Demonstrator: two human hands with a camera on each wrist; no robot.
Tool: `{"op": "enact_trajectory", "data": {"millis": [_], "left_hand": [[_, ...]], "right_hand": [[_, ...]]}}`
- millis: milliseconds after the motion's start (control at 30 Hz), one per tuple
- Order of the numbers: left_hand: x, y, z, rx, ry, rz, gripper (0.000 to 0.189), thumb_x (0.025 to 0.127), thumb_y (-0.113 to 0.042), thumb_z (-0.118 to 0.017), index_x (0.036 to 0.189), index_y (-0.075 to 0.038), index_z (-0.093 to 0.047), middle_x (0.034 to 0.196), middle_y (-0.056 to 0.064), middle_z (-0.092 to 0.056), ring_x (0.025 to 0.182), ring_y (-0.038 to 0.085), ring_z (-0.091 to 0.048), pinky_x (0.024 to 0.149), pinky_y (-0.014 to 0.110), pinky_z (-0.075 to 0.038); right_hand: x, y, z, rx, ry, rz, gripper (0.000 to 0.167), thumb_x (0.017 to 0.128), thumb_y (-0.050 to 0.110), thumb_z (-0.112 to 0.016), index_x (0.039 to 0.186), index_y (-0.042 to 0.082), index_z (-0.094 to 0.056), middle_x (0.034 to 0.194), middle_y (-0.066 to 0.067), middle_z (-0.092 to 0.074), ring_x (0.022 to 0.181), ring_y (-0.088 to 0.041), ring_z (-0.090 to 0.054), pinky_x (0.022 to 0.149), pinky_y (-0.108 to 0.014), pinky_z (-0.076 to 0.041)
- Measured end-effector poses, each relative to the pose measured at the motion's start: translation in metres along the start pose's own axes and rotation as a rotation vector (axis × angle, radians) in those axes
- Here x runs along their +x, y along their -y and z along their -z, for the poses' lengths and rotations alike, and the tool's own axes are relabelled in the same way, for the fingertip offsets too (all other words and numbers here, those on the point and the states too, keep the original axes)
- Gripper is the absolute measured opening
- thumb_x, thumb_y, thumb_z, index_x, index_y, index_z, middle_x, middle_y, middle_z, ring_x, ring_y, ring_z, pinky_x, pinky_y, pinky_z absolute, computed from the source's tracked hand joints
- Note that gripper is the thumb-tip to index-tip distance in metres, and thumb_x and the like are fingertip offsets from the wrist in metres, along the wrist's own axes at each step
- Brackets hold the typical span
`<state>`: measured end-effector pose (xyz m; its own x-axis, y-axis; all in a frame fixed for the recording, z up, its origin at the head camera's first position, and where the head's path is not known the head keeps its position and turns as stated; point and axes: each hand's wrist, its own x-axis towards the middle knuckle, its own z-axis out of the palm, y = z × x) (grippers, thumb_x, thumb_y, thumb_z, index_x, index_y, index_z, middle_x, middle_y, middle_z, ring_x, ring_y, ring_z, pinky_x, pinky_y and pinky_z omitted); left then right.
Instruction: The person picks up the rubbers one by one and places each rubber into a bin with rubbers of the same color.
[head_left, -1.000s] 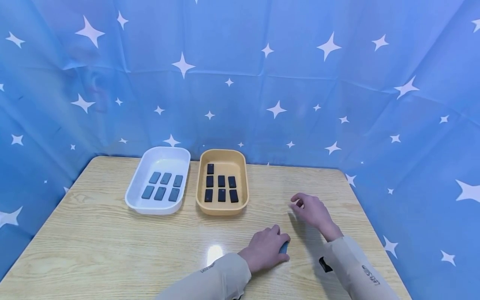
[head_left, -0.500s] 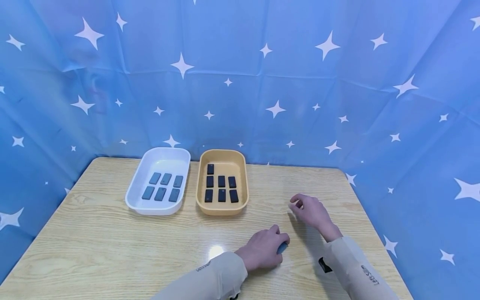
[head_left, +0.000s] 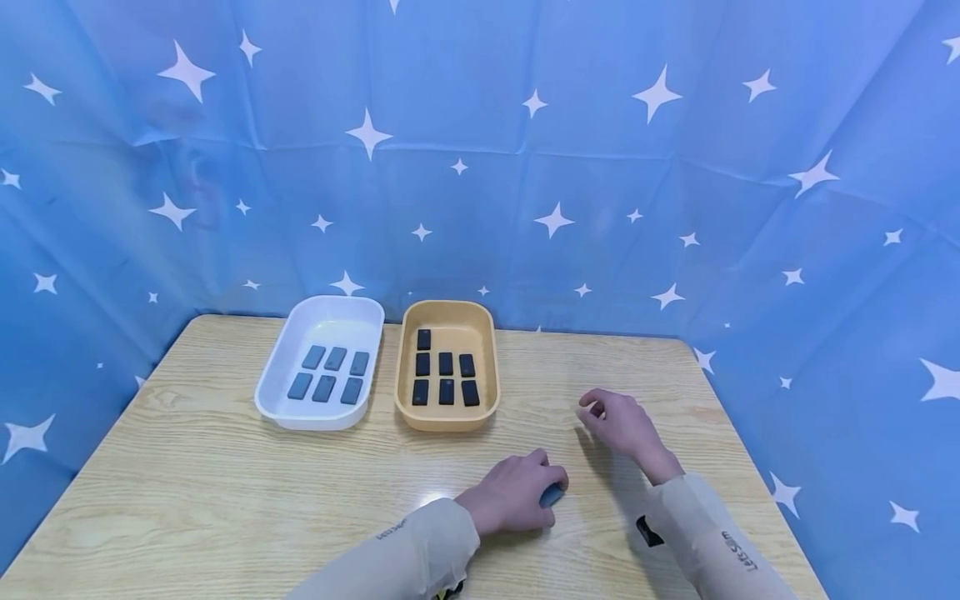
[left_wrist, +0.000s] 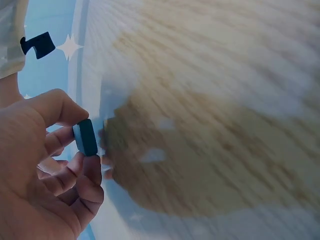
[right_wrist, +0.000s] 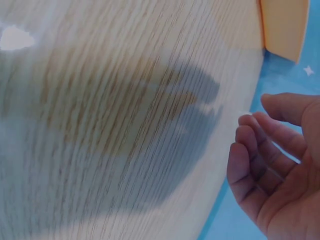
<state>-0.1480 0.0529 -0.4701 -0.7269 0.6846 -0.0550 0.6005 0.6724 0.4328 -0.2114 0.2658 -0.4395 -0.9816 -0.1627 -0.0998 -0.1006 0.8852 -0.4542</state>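
My left hand (head_left: 510, 493) pinches a small blue-grey rectangular block (head_left: 551, 495) between thumb and fingers, low over the wooden table. The left wrist view shows this block (left_wrist: 85, 137) on edge at the fingertips, above the tabletop. Farther right, my right hand (head_left: 621, 423) hovers over the table with loosely bent fingers and nothing in them. In the right wrist view, the right hand's fingers (right_wrist: 257, 175) and thumb stand apart. A white tray (head_left: 272, 398) holds several blue-grey blocks (head_left: 324, 388) in two rows. Beside it, a tan tray (head_left: 486, 408) holds several black blocks (head_left: 446, 392).
Both trays stand near the back edge of the wooden table (head_left: 225, 483), left of the hands. Behind and at the sides hangs a blue curtain (head_left: 480, 192) with white stars. A small black piece (head_left: 649, 531) sits at the right sleeve's cuff.
My left hand has moved slightly left with the blue-grey block in its pinch. The right hand keeps nearly the same place, and the blocks in the trays stay put.
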Motion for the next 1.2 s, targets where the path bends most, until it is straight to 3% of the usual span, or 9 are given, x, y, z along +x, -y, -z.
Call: {"op": "enact_trajectory", "data": {"millis": [733, 1200], "left_hand": [[-0.026, 0.025, 0.013, -0.026, -0.004, -0.066, 0.037, 0.075, -0.030, -0.072, 0.110, -0.033, -0.062, 0.096, -0.009, -0.052, 0.069, 0.004, -0.045, 0.058, 0.017, -0.035], [-0.050, 0.041, 0.039, -0.053, 0.039, -0.114, 0.034, 0.076, -0.027, -0.067, 0.110, -0.031, -0.063, 0.095, -0.009, -0.051, 0.068, 0.004, -0.046, 0.057, 0.017, -0.036]], "right_hand": [[0.003, 0.007, -0.009, -0.008, 0.016, 0.013, 0.025, 0.096, 0.023, -0.060, 0.115, 0.008, -0.066, 0.089, -0.006, -0.067, 0.066, -0.012, -0.055, 0.058, -0.029, -0.044], [0.004, 0.009, -0.014, 0.009, 0.007, 0.035, 0.024, 0.096, 0.023, -0.060, 0.113, 0.007, -0.066, 0.088, -0.006, -0.068, 0.064, -0.010, -0.056, 0.058, -0.029, -0.045]]}}
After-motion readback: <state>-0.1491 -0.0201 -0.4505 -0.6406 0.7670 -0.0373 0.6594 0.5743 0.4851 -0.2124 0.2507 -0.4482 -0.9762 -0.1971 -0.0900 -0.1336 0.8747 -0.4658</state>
